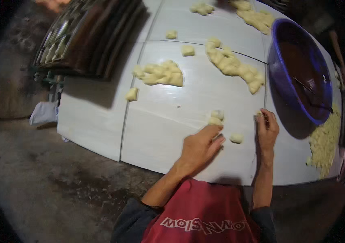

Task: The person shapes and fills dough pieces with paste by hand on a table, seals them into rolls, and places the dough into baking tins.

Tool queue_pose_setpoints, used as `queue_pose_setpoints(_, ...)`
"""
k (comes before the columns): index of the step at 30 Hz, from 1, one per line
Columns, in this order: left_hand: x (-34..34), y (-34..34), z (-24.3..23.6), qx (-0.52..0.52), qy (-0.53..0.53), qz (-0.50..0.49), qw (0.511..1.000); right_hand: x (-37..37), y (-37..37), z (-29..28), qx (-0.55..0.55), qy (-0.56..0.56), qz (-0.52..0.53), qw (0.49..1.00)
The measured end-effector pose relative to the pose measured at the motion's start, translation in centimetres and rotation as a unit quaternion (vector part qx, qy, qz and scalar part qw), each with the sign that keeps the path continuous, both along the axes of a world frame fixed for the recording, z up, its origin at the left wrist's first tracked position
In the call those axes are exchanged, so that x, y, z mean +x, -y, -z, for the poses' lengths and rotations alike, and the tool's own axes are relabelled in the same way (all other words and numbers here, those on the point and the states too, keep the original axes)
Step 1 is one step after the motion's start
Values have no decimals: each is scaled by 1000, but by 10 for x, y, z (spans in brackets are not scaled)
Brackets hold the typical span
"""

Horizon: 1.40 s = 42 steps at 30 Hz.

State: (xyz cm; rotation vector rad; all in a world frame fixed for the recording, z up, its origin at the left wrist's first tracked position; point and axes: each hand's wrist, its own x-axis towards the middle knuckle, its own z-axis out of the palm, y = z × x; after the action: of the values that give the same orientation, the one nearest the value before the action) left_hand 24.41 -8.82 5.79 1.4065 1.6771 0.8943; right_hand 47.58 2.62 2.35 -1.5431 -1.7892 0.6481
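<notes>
My left hand (201, 146) is at the near middle of the white table, thumb apart from its bent fingers, whose tips are at a pale dough piece (215, 121) with another piece (217, 114) just beyond. A separate small dough lump (236, 138) lies between my hands. My right hand (267, 128), farther right, has its fingertips closed on a small dough bit (259, 114), partly hidden by the fingers.
Dough clusters (160, 75) (233, 65) (257, 18) and small squares (188, 50) lie across the white table (91, 121). A blue tub (276, 69) of brown liquid stands right, beside flattened dough scraps (322, 146). Dark stacked trays (91, 36) fill the back left.
</notes>
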Motion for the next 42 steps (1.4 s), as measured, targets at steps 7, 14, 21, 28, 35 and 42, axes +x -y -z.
queue_pose_setpoints(7,-194,-7,44,84,-383,-326,860,-17,-7,11,65,250,-26,966)
queue_pose_setpoints(14,-171,-28,8,-19,-12,-277,961,-93,33,-31,-155,-192,-119,962)
queue_pose_setpoints(21,-28,-4,23,-10,401,-192,896,-120,67,-14,-306,-366,-183,859)
queue_pose_setpoints(28,36,-13,23,-90,398,-128,904,-58,66,-32,-273,-411,-79,866)
queue_pose_setpoints(35,83,-73,14,336,167,-39,926,-26,55,-54,-145,-481,-14,864)
queue_pose_setpoints(42,153,-82,19,328,362,41,872,4,37,-95,-236,-642,-46,728)
